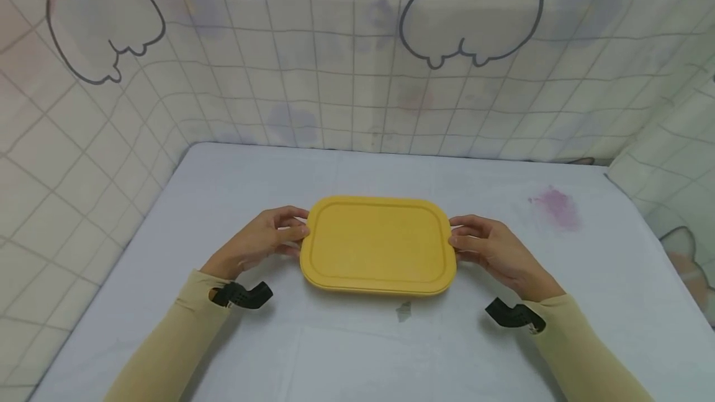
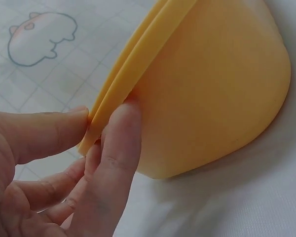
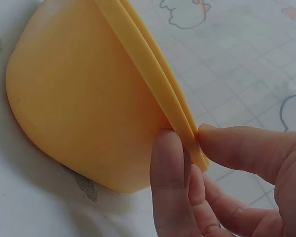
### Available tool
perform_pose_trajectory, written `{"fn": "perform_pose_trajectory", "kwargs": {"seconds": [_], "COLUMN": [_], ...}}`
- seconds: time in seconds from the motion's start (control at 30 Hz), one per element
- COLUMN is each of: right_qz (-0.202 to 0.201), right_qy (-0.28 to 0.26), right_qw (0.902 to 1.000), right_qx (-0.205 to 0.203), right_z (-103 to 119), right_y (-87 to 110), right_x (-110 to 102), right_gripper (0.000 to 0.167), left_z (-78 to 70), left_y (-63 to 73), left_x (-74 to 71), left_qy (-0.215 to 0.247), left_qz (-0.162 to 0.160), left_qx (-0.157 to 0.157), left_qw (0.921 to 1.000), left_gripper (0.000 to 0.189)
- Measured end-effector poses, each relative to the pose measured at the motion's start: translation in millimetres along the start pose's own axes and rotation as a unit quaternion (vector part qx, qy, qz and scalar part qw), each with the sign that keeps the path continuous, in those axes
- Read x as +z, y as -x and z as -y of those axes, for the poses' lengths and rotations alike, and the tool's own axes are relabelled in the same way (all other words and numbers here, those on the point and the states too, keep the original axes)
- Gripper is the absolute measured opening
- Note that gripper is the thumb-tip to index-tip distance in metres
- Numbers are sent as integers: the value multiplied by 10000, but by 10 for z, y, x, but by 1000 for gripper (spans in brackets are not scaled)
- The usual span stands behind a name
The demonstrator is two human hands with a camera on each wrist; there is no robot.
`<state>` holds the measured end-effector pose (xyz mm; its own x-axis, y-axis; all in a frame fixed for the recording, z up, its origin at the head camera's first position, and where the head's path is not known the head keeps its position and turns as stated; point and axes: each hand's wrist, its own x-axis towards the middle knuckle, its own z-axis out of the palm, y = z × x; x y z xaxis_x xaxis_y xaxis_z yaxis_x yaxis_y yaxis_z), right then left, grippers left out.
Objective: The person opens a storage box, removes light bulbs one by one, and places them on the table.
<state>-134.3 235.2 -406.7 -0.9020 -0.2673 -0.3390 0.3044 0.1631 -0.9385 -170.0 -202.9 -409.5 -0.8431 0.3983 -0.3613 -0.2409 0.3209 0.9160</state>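
A yellow rectangular food container [image 1: 378, 245] with rounded corners and a flat lid stands at the middle of the table. My left hand [image 1: 274, 236] pinches its left rim; in the left wrist view the thumb [image 2: 49, 132] lies on the lid's edge and a finger [image 2: 119, 148] is under the rim against the wall. At the opposite end my right hand [image 1: 491, 247] pinches the rim likewise, with the thumb [image 3: 246, 148] on the lid's edge and a finger [image 3: 167, 173] beneath. The lid sits on the container, so its inside is hidden.
A white cloth covers the table [image 1: 357, 352], with a pink stain [image 1: 557, 208] at the right and a small grey mark [image 1: 404, 311] before the container. Grid-patterned curtains [image 1: 335, 79] hang behind and at both sides. Dark straps [image 1: 242, 295] stick out from both sleeves.
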Motion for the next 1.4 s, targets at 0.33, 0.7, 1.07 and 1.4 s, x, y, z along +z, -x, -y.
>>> {"fn": "perform_pose_trajectory", "kwargs": {"seconds": [0.33,0.7,1.07,1.4], "right_qz": [80,12,-121,-243], "right_qy": [91,224,413,907], "right_qw": [9998,9995,9989,9954], "right_qx": [-164,-218,-181,-210], "right_z": [-7,-13,-25,16], "right_y": [49,60,73,75], "right_x": [-27,-18,-7,-11], "right_gripper": [60,60,60,58], "left_z": [-62,-125,-146,-209], "left_y": [13,47,61,90], "left_x": [27,38,29,49], "left_qy": [-280,-409,-306,-524], "left_qz": [-177,-310,-426,-725], "left_qx": [48,-40,-88,-236], "left_qw": [9994,9987,9986,9957], "left_gripper": [53,52,50,49]}}
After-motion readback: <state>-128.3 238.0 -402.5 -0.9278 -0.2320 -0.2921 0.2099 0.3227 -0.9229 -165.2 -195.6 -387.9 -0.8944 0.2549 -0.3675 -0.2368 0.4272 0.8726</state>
